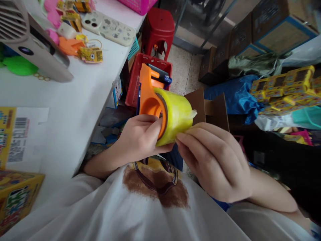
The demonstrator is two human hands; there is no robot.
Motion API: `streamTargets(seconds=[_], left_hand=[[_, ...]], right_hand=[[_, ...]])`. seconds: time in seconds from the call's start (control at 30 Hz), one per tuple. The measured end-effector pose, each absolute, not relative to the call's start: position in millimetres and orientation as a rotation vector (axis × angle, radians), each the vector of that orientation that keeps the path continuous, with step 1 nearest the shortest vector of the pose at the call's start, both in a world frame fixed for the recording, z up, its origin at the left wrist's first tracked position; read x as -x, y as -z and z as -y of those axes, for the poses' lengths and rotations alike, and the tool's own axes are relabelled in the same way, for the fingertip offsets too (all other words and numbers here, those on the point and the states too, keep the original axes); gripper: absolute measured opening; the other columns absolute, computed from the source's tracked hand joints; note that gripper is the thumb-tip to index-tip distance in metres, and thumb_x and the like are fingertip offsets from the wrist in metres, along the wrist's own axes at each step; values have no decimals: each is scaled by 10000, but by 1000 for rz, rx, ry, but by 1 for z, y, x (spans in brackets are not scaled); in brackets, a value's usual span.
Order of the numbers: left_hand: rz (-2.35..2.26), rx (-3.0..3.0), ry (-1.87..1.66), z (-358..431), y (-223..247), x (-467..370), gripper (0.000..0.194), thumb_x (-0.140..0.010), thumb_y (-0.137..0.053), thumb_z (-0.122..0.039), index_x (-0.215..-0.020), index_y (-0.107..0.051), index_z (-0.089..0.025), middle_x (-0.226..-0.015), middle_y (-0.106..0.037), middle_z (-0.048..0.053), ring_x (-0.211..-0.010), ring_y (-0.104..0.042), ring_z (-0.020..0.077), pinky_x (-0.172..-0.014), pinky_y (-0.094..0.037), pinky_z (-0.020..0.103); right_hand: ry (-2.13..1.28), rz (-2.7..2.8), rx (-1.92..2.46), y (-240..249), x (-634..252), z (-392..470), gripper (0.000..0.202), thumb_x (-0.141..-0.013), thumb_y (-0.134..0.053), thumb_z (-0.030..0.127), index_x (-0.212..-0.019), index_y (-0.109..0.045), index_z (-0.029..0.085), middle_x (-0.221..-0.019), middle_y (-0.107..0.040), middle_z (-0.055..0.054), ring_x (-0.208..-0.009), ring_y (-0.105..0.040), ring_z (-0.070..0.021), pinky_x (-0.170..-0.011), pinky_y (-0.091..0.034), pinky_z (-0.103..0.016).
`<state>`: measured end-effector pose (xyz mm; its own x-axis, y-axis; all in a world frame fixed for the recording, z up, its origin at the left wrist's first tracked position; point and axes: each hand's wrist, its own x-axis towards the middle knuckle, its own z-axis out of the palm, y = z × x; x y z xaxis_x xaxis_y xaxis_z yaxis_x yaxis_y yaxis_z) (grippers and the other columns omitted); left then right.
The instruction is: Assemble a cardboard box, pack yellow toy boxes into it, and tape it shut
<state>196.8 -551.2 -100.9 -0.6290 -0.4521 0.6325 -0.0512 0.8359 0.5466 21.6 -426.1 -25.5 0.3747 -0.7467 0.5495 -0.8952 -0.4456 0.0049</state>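
Note:
An orange tape dispenser [146,88] with a thick roll of yellow tape [179,115] on it is held up in front of my shirt. My left hand [140,137] is closed around the dispenser, its thumb at the orange hub and some fingers under the roll. On the other side, my right hand [215,157] has its thumb and fingertips pinched together at the lower right edge of the roll. Whatever lies between those fingertips is too small to make out. A crumpled bit of clear tape sticks out from the roll's right edge.
On the left, a white table [87,87] bears a phone [109,28], a handheld fan [45,43], small toys and yellow boxes [20,201]. Beyond my hands are a red basket [132,80], a red stool [160,26] and an open cardboard box [198,103]. Yellow packages [283,87] are stacked at right.

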Motion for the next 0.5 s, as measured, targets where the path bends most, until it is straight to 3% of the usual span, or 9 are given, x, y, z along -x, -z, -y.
streamTargets(seconds=[0.1, 0.2, 0.37, 0.5], left_hand=[[2186, -417, 618, 550, 102, -197, 267, -852, -874, -362, -965, -695, -199, -793, -754, 18, -755, -773, 227, -787, -668, 346], [2210, -406, 612, 551, 103, -196, 277, -825, -877, -368, -962, -699, -206, -781, -754, 4, -736, -770, 220, -763, -671, 342], [2195, -387, 565, 553, 101, -194, 199, -849, -828, -330, -893, -684, -201, -718, -733, -3, -669, -752, 202, -707, -665, 320], [2184, -432, 550, 549, 102, -193, 228, -825, -838, -364, -905, -691, -210, -723, -733, -9, -680, -759, 206, -707, -673, 325]], right_hand=[[-691, 1574, -2397, 11, -19, 433, 196, -975, -702, 95, -1141, -740, 191, -1072, -808, -115, -1044, -798, -277, -877, -744, -418], [-779, 1742, -2376, 4, -21, 437, 204, -972, -704, 81, -1103, -735, 235, -1073, -807, -77, -982, -805, -241, -859, -741, -379], [-960, 1880, -2342, 1, -22, 440, 129, -979, -704, 93, -1048, -719, 201, -1011, -814, -63, -949, -808, -183, -865, -721, -286], [-1011, 1964, -2341, -3, -18, 441, 115, -1005, -709, 128, -1057, -735, 227, -1044, -826, -44, -934, -809, -191, -841, -725, -325]])
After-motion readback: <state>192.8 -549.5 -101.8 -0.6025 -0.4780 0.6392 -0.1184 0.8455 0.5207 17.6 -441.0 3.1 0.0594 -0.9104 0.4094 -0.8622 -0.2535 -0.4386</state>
